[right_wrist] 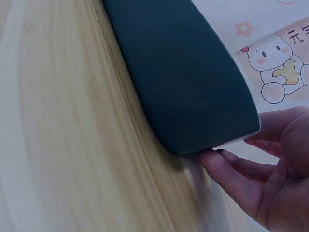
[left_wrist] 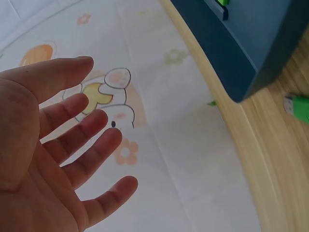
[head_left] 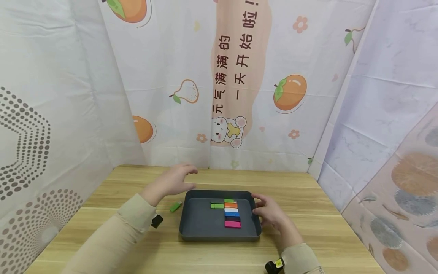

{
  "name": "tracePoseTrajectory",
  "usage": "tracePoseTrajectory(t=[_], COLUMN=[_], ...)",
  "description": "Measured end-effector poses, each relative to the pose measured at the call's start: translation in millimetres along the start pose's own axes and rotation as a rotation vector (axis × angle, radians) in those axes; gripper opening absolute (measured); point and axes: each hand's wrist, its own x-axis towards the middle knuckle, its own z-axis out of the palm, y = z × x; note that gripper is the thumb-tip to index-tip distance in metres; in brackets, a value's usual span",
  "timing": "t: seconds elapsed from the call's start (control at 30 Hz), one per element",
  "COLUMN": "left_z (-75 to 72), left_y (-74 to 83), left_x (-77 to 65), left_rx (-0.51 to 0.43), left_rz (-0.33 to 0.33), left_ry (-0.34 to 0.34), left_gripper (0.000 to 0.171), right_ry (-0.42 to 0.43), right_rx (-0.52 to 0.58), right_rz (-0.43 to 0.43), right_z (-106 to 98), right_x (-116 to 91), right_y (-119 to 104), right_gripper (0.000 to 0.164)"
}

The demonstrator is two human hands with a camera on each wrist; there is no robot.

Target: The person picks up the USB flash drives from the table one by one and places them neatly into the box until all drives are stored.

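Observation:
A dark grey tray (head_left: 202, 228) lies on the wooden table. Inside it, several USB flash drives form a column: green (head_left: 229, 200), orange (head_left: 230, 205), white (head_left: 231, 210), blue (head_left: 232, 214), dark (head_left: 232, 219) and pink (head_left: 232, 225). Another green stick (head_left: 217, 206) lies left of that column. My left hand (head_left: 172, 180) hovers by the tray's far left corner, fingers spread and holding nothing. Below it, outside the tray, rests a green USB flash drive (head_left: 176, 206), its metal plug bare. My right hand (head_left: 272, 211) grips the tray's right rim between thumb and fingers.
The wooden table (head_left: 287, 186) runs back to a printed cloth curtain (head_left: 184, 148). More cloth hangs along the left and right sides. Both wrists carry small black devices (head_left: 156, 221).

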Motion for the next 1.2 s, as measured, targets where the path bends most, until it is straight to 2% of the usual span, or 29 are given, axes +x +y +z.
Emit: tracePoseTrajectory(t=[0.23,0.67,0.93,1.2], left_z=[-3.8,-3.6,-1.1,3.6], left_y=[-14.0,-41.4,-55.0,-66.7], left_x=[-11.0,-30.0,-38.4,-45.6], left_rx=[0.035,0.069,0.07,0.077], left_rz=[-0.021,-0.14,-0.228,-0.274], left_ry=[0.005,-0.055,-0.09,-0.118], left_gripper=[0.048,0.058,0.058,0.062], right_ry=[0.003,0.008,0.011,0.007], right_rx=[-0.001,0.004,0.003,0.018], right_rz=[0.001,0.002,0.002,-0.001], right_z=[-0.2,1.5,0.7,0.8], right_x=[0.1,-1.7,-0.3,-0.3], right_y=[1.0,-0.1,0.6,1.4], right_gripper=[0.064,0.064,0.063,0.063])
